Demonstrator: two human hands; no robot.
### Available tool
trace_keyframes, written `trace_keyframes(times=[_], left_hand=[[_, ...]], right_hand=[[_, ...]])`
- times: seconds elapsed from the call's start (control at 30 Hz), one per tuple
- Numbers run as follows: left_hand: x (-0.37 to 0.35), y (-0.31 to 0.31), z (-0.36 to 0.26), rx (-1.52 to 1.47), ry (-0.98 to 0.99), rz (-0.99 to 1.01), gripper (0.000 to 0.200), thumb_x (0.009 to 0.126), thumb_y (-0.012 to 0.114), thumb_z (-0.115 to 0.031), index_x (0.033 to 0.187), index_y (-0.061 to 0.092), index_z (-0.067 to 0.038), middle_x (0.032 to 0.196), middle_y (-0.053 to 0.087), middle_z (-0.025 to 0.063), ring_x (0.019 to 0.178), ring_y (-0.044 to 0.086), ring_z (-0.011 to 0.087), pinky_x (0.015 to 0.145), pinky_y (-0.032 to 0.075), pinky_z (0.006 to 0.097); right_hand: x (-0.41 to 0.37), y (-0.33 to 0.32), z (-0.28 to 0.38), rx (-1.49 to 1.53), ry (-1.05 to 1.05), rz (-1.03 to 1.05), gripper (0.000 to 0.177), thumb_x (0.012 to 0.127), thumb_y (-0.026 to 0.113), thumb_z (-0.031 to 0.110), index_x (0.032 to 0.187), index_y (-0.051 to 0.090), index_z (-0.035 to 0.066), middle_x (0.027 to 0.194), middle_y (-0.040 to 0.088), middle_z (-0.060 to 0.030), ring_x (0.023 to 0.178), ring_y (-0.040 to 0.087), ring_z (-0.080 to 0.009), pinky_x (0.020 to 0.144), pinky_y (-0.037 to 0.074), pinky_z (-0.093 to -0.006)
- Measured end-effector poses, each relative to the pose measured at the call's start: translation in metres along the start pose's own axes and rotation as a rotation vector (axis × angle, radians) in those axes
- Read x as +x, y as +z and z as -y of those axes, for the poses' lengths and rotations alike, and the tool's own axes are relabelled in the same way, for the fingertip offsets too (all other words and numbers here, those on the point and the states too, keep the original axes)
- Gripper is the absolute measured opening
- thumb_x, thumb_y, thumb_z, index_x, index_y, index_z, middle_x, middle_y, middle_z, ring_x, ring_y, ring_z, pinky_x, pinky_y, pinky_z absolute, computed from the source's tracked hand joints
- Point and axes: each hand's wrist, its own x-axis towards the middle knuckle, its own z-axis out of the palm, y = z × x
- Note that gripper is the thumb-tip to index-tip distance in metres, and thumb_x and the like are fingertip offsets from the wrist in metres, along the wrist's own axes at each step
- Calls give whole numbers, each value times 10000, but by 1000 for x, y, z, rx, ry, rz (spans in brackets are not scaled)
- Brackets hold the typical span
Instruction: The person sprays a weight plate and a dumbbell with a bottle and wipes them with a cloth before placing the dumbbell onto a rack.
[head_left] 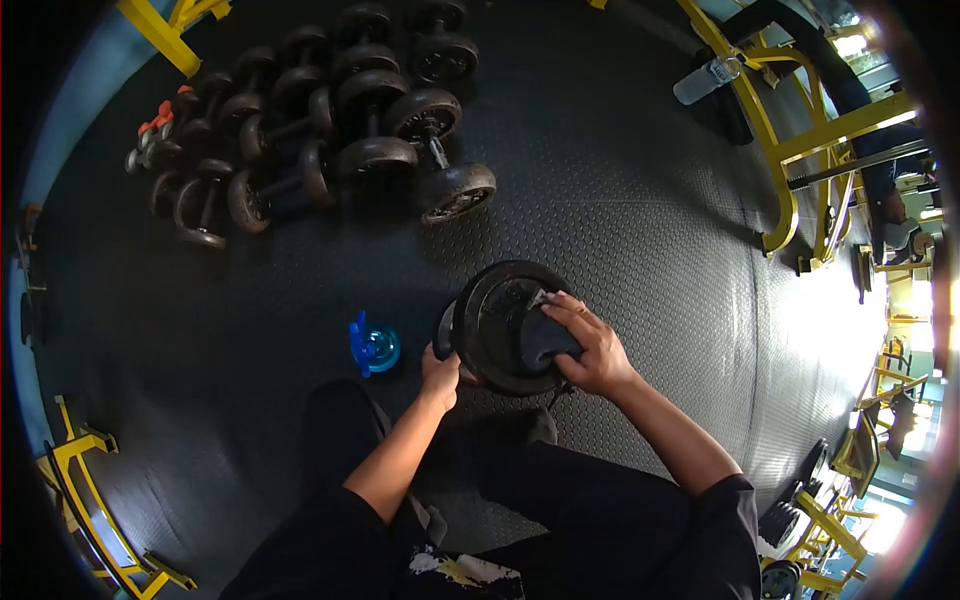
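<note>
A large dark dumbbell with round plates (485, 310) stands on end in front of my body, above the black rubber floor. My left hand (440, 378) is wrapped at the lower left edge of it, its fingertips partly hidden behind the plate. On the right side of the top plate, my right hand (592, 350) presses a dark cloth (543, 338) against the surface, fingers closed over it. A blue transparent bottle (375, 345) is on the floor left of my left hand.
Many dark dumbbells (375, 155) lie in rows at the upper left. Yellow gym frames (780, 150) stand at the upper right, with a clear bottle (708, 80) and a person in dark clothes nearby. Another yellow frame (90, 490) is at the lower left.
</note>
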Motion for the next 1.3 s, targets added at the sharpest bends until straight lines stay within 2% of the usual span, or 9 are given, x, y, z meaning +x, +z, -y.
trace_keyframes(times=[0.3,0.4,0.63,0.7,0.77,0.93,1.0,1.07,1.3], left_hand=[[-73,21,-97,496,234,-191,665,757,788,-160,1217,373,84,1165,525,225,1091,576,284,962,456,405],[-51,41,-104,757,352,-254,683,712,782,-172,1195,378,93,1191,477,267,1136,536,372,980,451,450],[-65,93,-128,890,402,-292,644,705,777,-203,1125,410,119,1195,446,290,1146,483,430,993,420,464],[-62,91,-120,893,445,-298,654,711,782,-207,1138,405,113,1191,450,278,1151,481,415,1000,411,454],[-61,86,-113,886,483,-319,664,716,788,-210,1151,401,107,1187,453,265,1157,480,401,1007,403,444],[-55,71,-97,561,507,-171,643,859,718,-349,1234,381,51,1245,445,226,1196,464,330,1035,366,419],[-54,68,-93,280,411,-127,564,926,629,-369,1255,391,22,1274,450,200,1197,468,303,1031,367,403],[-46,58,-79,-63,297,-11,508,1058,364,-415,1419,367,-57,1395,450,127,1244,472,258,1067,359,370],[-56,33,-84,-615,9,497,718,997,246,-644,1500,356,-143,1378,538,116,1220,556,265,1095,398,390]], right_hand=[[-2,25,-60,258,296,-140,447,851,507,108,1287,578,41,1301,596,-225,1227,570,-364,1021,450,-403],[-10,34,-91,439,562,-96,415,939,409,186,1279,556,-2,1132,648,-126,1027,589,-209,933,455,-354],[-36,42,-133,653,787,-115,365,1016,394,248,1231,563,6,1135,638,-83,1026,579,-183,927,455,-318],[-42,40,-152,214,700,-3,377,1011,432,306,1186,569,1,1133,638,-90,1016,583,-193,919,456,-314],[-30,17,-131,635,970,-362,421,1001,453,376,1132,580,-3,1050,632,-82,957,566,-185,881,446,-305],[-24,-49,-42,617,631,-197,524,1012,379,414,1179,585,-38,1178,596,-239,1137,539,-337,1094,325,-383],[-33,-36,-20,356,153,-211,568,1001,351,426,1219,567,-52,1309,513,-287,1246,456,-408,1142,238,-457],[-29,-19,9,69,-76,-206,555,957,424,414,1238,562,-44,1347,492,-232,1220,456,-406,1056,298,-496],[9,94,17,-140,-319,196,505,962,531,315,1425,505,117,1557,333,-131,1464,240,-395,1170,256,-551]])
